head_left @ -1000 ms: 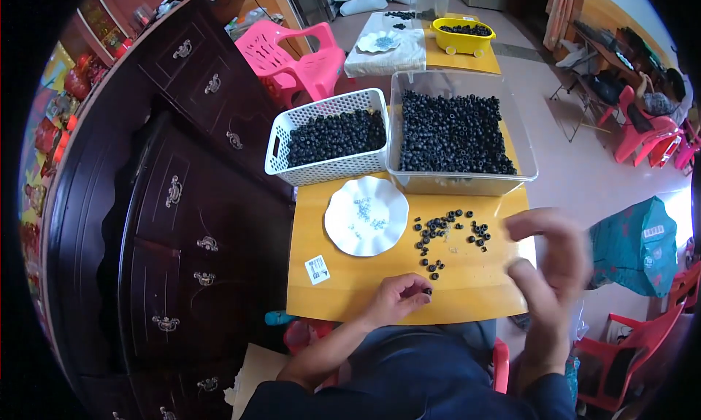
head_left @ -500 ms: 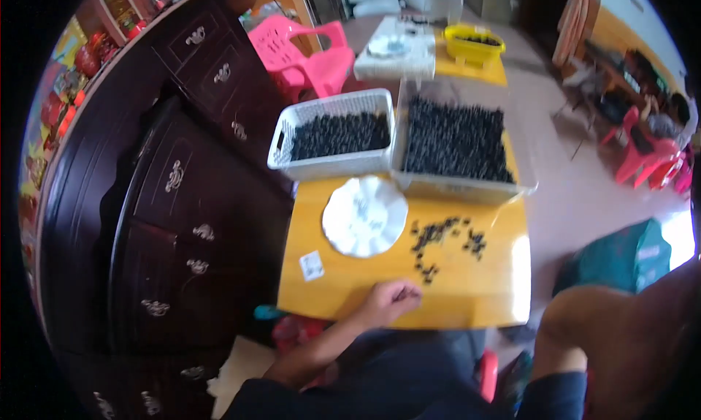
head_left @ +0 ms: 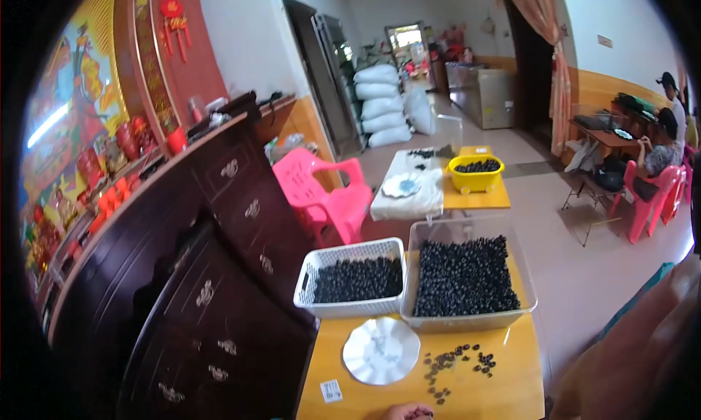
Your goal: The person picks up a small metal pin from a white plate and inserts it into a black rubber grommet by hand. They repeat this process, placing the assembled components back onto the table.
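My left hand (head_left: 409,411) is at the lower edge, over the near side of the yellow table (head_left: 504,391). Only its upper part shows, with the fingers curled; whatever they hold, if anything, is hidden. Beyond it lies a loose scatter of small black ring-shaped pieces (head_left: 440,361). A white scalloped plate (head_left: 381,350) with grey-blue marks sits to their left, and a small white card with a printed square code (head_left: 331,391) lies nearer. A blurred bare arm of mine (head_left: 635,347) fills the lower right; my right hand is out of the picture.
Behind the plate stand a white perforated basket (head_left: 350,309) and a clear plastic bin (head_left: 467,322), both holding black pieces. Farther are a yellow tub (head_left: 476,180) and a pink chair (head_left: 321,190). A dark dresser (head_left: 212,296) borders the left. People (head_left: 661,146) sit far right.
The view has tilted up, so the table sits lower and more of the room shows. My left hand has dropped to the lower edge. The arm at right now looks larger and blurred.
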Action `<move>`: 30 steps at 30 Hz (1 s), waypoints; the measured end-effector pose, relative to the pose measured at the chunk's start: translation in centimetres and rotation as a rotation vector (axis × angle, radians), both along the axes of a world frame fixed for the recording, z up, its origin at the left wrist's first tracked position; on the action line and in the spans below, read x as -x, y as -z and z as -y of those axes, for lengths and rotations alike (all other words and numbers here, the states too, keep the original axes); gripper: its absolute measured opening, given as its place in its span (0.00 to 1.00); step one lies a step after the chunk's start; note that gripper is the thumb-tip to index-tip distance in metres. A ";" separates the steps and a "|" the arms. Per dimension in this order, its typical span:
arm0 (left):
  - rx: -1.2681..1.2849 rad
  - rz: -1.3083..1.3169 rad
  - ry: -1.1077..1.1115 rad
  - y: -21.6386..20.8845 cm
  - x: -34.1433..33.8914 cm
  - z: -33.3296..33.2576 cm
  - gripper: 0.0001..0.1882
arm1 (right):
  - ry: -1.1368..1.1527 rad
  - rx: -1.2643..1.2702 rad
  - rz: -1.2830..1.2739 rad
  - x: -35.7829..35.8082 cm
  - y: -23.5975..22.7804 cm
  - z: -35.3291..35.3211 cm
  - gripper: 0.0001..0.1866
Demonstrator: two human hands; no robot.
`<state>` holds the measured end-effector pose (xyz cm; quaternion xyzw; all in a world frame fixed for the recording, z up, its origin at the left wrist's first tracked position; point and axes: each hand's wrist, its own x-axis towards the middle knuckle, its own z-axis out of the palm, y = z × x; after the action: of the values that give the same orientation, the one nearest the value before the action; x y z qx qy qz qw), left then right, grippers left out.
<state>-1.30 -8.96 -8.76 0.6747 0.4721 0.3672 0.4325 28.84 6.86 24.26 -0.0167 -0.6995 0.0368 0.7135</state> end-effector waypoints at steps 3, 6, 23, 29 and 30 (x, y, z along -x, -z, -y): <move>0.359 0.298 -0.042 -2.4 1.9 -1.9 0.10 | -0.077 0.061 -0.009 0.9 1.1 -0.5 0.24; 0.395 0.395 -0.067 -4.6 1.7 -2.4 0.13 | -0.166 0.106 0.008 0.0 1.6 -0.4 0.23; 0.211 0.293 -0.161 -9.0 2.9 -4.7 0.11 | -0.380 0.450 -0.101 -3.0 4.8 7.5 0.19; -0.080 -0.005 -0.356 -12.4 6.6 -8.0 0.09 | -0.383 0.579 -0.077 -1.6 3.3 9.8 0.18; -0.141 -0.053 -0.407 -12.8 7.4 -8.4 0.08 | -0.268 0.480 -0.030 2.3 3.9 8.7 0.11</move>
<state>-8.69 -0.52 4.01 0.6034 0.5830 0.4612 0.2887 26.52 -1.80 20.33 -0.0922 -0.6559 0.2959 0.6883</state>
